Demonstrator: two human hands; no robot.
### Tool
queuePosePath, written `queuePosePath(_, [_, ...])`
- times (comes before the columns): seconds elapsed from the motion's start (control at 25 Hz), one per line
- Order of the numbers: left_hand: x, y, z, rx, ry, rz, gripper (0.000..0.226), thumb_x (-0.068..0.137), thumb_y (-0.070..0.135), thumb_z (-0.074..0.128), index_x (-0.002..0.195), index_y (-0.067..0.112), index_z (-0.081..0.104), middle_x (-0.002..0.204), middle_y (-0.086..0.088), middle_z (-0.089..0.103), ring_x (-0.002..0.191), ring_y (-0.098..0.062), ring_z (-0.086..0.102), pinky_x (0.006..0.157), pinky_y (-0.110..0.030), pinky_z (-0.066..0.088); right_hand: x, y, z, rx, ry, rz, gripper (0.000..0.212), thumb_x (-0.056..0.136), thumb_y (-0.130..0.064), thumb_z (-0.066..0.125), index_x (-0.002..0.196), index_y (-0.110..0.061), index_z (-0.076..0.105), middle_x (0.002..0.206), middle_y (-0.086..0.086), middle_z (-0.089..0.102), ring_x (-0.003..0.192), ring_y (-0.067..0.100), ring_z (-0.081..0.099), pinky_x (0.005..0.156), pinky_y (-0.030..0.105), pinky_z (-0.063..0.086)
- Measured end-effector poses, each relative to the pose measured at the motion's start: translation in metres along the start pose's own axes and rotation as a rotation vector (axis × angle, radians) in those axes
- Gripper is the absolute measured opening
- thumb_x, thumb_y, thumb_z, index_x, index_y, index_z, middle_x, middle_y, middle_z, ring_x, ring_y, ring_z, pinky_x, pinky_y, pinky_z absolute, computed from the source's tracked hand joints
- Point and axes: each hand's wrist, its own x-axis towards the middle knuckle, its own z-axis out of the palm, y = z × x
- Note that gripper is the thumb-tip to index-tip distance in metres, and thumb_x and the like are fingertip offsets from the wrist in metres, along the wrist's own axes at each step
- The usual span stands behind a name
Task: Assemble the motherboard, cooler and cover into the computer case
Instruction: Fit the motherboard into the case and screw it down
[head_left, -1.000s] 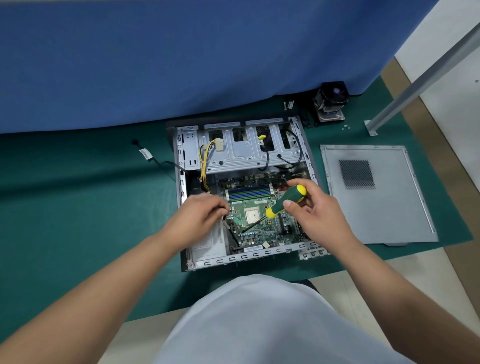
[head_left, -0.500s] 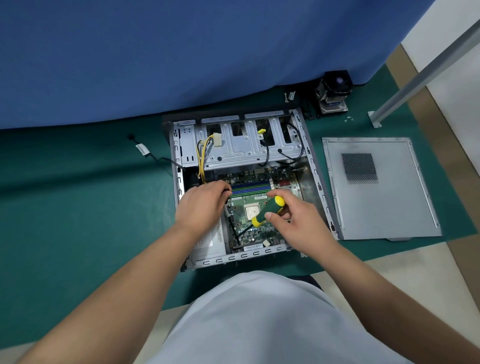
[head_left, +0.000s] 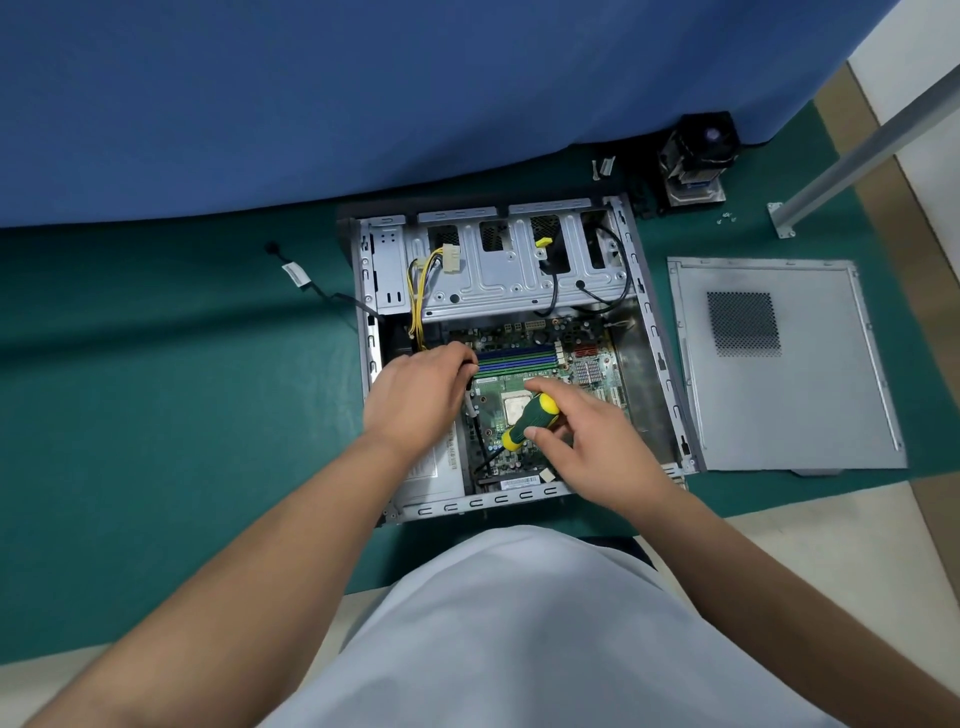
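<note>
The open grey computer case (head_left: 647, 312) lies flat on the green mat. The green motherboard (head_left: 550, 340) sits inside it, its CPU socket partly hidden by my hands. My right hand (head_left: 587, 441) grips a green-and-yellow screwdriver (head_left: 530, 421), whose dark shaft slants down to the board's near left corner. My left hand (head_left: 421, 395) is over the board's left edge, fingers curled around black cables there. The black cooler (head_left: 696, 156) stands on the mat behind the case's right corner. To the right of the case, the grey cover panel (head_left: 810, 395) lies flat.
A blue cloth (head_left: 363, 93) hangs behind the case. A black cable with a white tag (head_left: 298, 273) trails on the mat at left. Small screws (head_left: 724, 218) lie near a metal post foot (head_left: 782, 221) at the back right. Yellow power wires (head_left: 421, 291) hang inside the case.
My right hand with the screwdriver moved left and lower over the board, the tip now at the near left corner. My left hand shifted slightly up toward the memory slots.
</note>
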Motion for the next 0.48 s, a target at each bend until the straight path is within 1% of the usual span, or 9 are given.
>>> queuePosePath(0.12, [-0.0008, 0.0013, -0.0016, -0.01, 0.001, -0.003, 0.022, 0.107, 0.036, 0.047, 0.111, 0.024, 0.066, 0.09, 0.01, 0.073, 0.076, -0.016, 0.068, 0.069, -0.034, 0.053, -0.0004, -0.0001, 0.0026, -0.024, -0.013, -0.004, 0.05, 0.099, -0.033, 0.062, 0.146, -0.035, 0.047, 0.113, -0.018, 0.051, 0.086, -0.005, 0.059, 0.071, 0.003, 0.037])
queuePosePath(0.2, [-0.0008, 0.0016, -0.0021, -0.013, -0.005, -0.002, 0.023, 0.107, 0.036, 0.047, 0.111, 0.024, 0.066, 0.091, 0.009, 0.073, 0.077, -0.017, 0.069, 0.07, -0.035, 0.054, 0.0001, -0.0008, 0.0037, -0.037, -0.025, -0.017, 0.05, 0.1, -0.034, 0.061, 0.147, -0.035, 0.045, 0.116, -0.016, 0.054, 0.083, -0.005, 0.059, 0.072, 0.006, 0.04])
queuePosePath(0.36, [-0.0011, 0.0016, -0.0014, -0.02, 0.015, 0.004, 0.022, 0.107, 0.034, 0.048, 0.111, 0.023, 0.067, 0.09, 0.008, 0.073, 0.076, -0.018, 0.068, 0.067, -0.032, 0.049, -0.0011, -0.003, 0.0039, -0.074, -0.037, -0.077, 0.05, 0.1, -0.033, 0.061, 0.148, -0.032, 0.044, 0.121, -0.009, 0.059, 0.081, -0.002, 0.058, 0.077, 0.025, 0.051])
queuePosePath(0.48, [-0.0008, 0.0006, 0.0002, -0.018, 0.024, 0.008, 0.022, 0.107, 0.035, 0.048, 0.111, 0.023, 0.067, 0.092, 0.008, 0.074, 0.077, -0.017, 0.069, 0.068, -0.032, 0.048, -0.0025, -0.0043, 0.0052, -0.108, -0.065, -0.113, 0.051, 0.101, -0.033, 0.059, 0.149, -0.031, 0.043, 0.128, -0.005, 0.058, 0.081, 0.004, 0.058, 0.082, 0.035, 0.055])
